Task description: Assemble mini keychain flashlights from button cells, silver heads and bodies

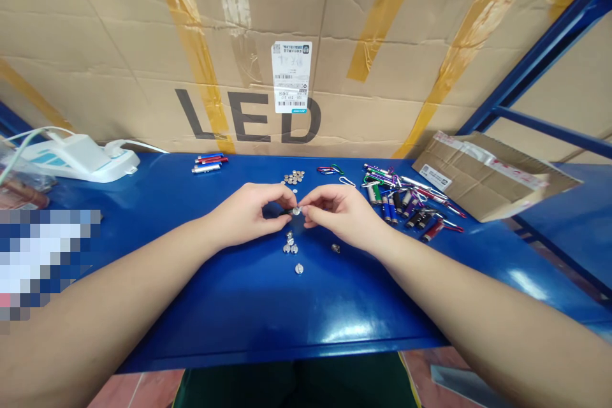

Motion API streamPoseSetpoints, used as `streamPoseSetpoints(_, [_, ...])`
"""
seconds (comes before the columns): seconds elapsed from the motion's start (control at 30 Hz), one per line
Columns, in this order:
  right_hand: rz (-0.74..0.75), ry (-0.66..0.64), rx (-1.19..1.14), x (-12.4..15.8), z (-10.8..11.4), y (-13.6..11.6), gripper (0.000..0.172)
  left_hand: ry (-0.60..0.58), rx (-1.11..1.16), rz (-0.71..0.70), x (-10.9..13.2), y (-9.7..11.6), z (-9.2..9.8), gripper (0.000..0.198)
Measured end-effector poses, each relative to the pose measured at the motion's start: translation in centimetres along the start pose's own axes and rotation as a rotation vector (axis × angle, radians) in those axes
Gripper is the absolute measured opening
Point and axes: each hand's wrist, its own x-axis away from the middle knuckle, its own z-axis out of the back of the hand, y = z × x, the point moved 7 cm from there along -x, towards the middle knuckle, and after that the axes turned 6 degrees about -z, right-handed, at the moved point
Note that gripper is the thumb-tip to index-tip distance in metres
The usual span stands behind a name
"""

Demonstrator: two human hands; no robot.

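Note:
Fingertips of my left hand [251, 213] and my right hand [342, 213] meet over the middle of the table, both closed in a pinch. Between them is a small round silver piece [296, 211]; a darker bit shows by the left fingertips, too small to name. Just beyond my hands lies a cluster of coin-like silver discs, seemingly button cells [294, 176]. Nearer to me are several small silver caps [290, 248], with one slotted cap [299, 269] closer to the front edge. Another small metal piece [335, 247] lies below my right hand.
Several colored small metal flashlights with carabiners [406, 201] lie at the right, beside an open cardboard box [482, 175]. Three metal tubes [208, 162] lie at the back left. A white power strip [81, 159] stands far left. A large carton [258, 32] walls the blue table's [229, 306] back.

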Motion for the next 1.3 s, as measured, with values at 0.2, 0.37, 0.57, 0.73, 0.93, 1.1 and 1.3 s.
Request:
streamPoseSetpoints(0.2, [0.061, 0.037, 0.049, 0.2, -0.1, -0.5, 0.022, 0.016, -0.017, 0.009, -0.2, 0.2, 0.1, 0.012])
streamPoseSetpoints(0.37, [0.061, 0.029, 0.063, 0.1, -0.2, -0.5, 0.022, 0.018, -0.046, -0.027, -0.1, 0.4, 0.1, 0.01])
streamPoseSetpoints(0.57, [0.051, 0.0, 0.022, 0.0, -0.3, -0.4, 0.023, 0.02, -0.06, -0.042, -0.1, 0.4, 0.1, 0.009])
streamPoseSetpoints(0.73, [0.003, -0.02, -0.03, -0.1, -0.5, -0.1, 0.03, 0.024, -0.062, -0.049, -0.1, 0.5, 0.1, 0.01])
streamPoseSetpoints(0.93, [0.131, 0.091, 0.249, -0.4, 1.0, -0.7, 0.017, 0.095, -0.102, -0.068, 0.0, -0.1, 0.9, 0.01])
streamPoseSetpoints(1.1, [0.332, 0.153, 0.955, 0.0, 0.4, -1.6, 0.031, 0.151, -0.134, -0.027, 0.3, -1.3, 2.0, 0.009])
streamPoseSetpoints(1.3, [0.296, 0.009, 1.219, 0.4, -2.4, -1.4, 0.04, 0.182, -0.029, 0.075, 0.5, -2.1, 1.9, 0.013])
